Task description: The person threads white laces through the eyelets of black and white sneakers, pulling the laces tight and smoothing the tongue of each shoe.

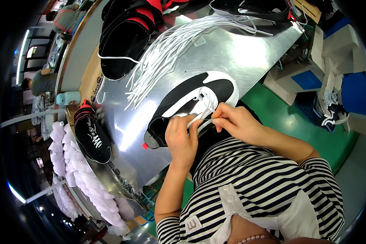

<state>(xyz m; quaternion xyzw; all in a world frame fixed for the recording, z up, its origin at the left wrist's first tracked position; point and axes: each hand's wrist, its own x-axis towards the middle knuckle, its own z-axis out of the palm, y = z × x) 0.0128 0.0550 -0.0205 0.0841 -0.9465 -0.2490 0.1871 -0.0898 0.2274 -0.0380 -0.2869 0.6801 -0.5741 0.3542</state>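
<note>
Careful: your left hand (182, 140) and right hand (236, 121) both pinch the white lace (199, 118) over the black shoe (191, 107) on the desk (248, 53); tugging unevenly could pull it from the eyelets.

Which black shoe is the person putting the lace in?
The black-and-white shoe under both hands, left hand and right hand. The laced shoe by the table's left edge lies untouched.

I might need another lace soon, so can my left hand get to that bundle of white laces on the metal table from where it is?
Probably yes. The left hand is pinching a lace on the black shoe; the loose white laces lie just beyond it on the metal table, with nothing between.
</note>
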